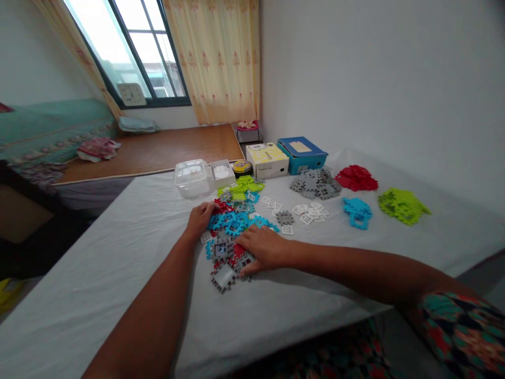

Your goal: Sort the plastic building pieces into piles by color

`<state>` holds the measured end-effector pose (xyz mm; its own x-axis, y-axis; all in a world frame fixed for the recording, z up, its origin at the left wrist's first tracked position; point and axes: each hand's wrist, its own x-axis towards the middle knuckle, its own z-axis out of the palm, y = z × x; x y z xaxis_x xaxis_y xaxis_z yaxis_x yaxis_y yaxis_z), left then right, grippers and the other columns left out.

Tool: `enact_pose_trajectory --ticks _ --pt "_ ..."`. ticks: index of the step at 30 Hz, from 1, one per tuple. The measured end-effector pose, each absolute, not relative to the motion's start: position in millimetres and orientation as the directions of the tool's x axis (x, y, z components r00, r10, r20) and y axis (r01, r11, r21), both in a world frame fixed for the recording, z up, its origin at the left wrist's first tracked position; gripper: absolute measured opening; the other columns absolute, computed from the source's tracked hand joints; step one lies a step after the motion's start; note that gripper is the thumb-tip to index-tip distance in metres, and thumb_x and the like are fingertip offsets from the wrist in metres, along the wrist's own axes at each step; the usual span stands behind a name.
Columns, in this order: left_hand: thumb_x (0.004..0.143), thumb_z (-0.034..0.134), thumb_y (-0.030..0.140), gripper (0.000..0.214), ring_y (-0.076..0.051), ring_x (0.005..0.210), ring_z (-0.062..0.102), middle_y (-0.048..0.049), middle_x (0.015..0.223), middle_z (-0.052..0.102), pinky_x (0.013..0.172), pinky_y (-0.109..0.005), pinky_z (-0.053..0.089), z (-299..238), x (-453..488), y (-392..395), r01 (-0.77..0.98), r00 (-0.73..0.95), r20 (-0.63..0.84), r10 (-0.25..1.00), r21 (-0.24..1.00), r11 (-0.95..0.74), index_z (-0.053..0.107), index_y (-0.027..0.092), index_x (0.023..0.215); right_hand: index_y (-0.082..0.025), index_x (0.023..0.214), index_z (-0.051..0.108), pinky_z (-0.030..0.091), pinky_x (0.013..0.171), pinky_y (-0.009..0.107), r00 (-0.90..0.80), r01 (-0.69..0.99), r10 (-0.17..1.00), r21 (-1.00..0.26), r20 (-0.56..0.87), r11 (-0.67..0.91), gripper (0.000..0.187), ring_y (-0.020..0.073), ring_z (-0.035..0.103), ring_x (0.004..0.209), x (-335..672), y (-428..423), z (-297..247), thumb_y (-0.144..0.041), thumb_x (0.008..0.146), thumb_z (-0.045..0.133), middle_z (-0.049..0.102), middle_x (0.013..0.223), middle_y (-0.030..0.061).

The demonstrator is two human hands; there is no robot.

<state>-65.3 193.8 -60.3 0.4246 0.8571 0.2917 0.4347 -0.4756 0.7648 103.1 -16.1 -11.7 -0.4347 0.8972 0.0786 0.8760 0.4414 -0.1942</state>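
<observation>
A mixed pile of plastic interlocking tiles in blue (pixel 234 223), red (pixel 223 206), grey (pixel 222 249) and green (pixel 246 184) lies on the white-covered table. At its left edge is my left hand (pixel 199 219), cupped, its fingertips against the red tiles; part of the fingers is hidden. My right hand (pixel 265 248) lies palm down over the near right side, fingers spread and thumb apart, touching grey and red tiles. A grey frame tile with a pale centre (pixel 224 277) sticks out nearest me. Small white lattice pieces (pixel 311 211) are scattered right of the pile.
Sorted heaps stand farther right: grey (pixel 315 183), red (pixel 357 178), blue (pixel 357 212) and green (pixel 402 205). Along the back are a clear plastic box (pixel 192 179), a white box (pixel 222 172), a round tin (pixel 242 168), a yellow-white box (pixel 268 160) and a blue box (pixel 302 154).
</observation>
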Motion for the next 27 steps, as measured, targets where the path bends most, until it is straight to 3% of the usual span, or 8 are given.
enact_pose_trajectory --ticks 4,8,12,15,21,27 --pt "0.084 0.042 0.049 0.045 -0.02 0.086 0.065 -0.0037 0.09 0.074 0.085 -0.029 0.047 -58.2 -64.5 191.5 0.433 0.425 0.289 0.858 0.767 -0.473 0.075 0.019 0.082 -0.018 0.123 0.057 0.047 0.082 0.039 -0.369 0.892 0.929 -0.268 0.035 0.364 0.07 0.0297 0.056 0.103 111.4 -10.3 -10.9 -0.053 0.067 0.079 0.061 0.114 0.0142" --pt "0.084 0.042 0.051 0.045 -0.02 0.084 0.065 -0.0033 0.09 0.075 0.084 -0.03 0.047 -57.8 -64.4 191.6 0.441 0.421 0.28 0.863 0.768 -0.465 0.075 0.02 0.081 -0.02 0.108 0.064 0.045 0.075 0.03 -0.278 0.872 0.955 -0.391 0.099 0.294 0.049 0.0223 0.059 0.094 130.5 -0.4 -11.8 -0.041 0.068 0.082 0.063 0.106 0.0078" --pt "0.084 0.041 0.053 0.048 -0.021 0.083 0.065 -0.0046 0.087 0.074 0.083 -0.031 0.047 -58.8 -64.6 192.9 0.445 0.421 0.282 0.862 0.764 -0.468 0.075 0.018 0.082 -0.018 0.09 0.066 0.042 0.07 0.026 -0.208 0.794 0.964 -0.547 0.164 0.265 0.024 0.0161 0.06 0.08 146.7 6.2 -9.8 -0.038 0.08 0.072 0.067 0.089 0.0035" --pt "0.083 0.041 0.053 0.05 -0.022 0.084 0.065 -0.0057 0.086 0.074 0.082 -0.031 0.047 -57.9 -64.8 192.3 0.452 0.426 0.283 0.859 0.756 -0.474 0.075 0.017 0.082 -0.016 0.09 0.067 0.043 0.07 0.025 -0.207 0.721 0.969 -0.648 0.136 0.245 0.01 0.014 0.061 0.076 156.4 8.6 -10.2 -0.023 0.087 0.061 0.069 0.083 0.0022" --pt "0.083 0.041 0.052 0.048 -0.021 0.086 0.065 -0.0038 0.091 0.074 0.083 -0.03 0.047 -55.3 -66.3 191.5 0.482 0.435 0.285 0.854 0.728 -0.488 0.075 0.018 0.083 -0.015 0.094 0.068 0.049 0.073 0.026 -0.103 0.525 0.985 -0.834 0.137 0.171 0.02 0.0133 0.064 0.077 175.1 12.5 -16.0 -0.01 0.074 0.065 0.071 0.085 0.0018" --pt "0.083 0.044 0.055 0.048 -0.022 0.088 0.065 -0.004 0.09 0.075 0.083 -0.03 0.048 -58.1 -68.3 194.5 0.467 0.431 0.268 0.862 0.751 -0.467 0.075 0.018 0.085 -0.016 0.091 0.069 0.052 0.078 0.031 0.14 0.362 0.968 -0.921 0.207 0.145 0.019 0.0141 0.065 0.078 241.7 7.4 -2.6 -0.023 0.072 0.069 0.072 0.086 0.0035"
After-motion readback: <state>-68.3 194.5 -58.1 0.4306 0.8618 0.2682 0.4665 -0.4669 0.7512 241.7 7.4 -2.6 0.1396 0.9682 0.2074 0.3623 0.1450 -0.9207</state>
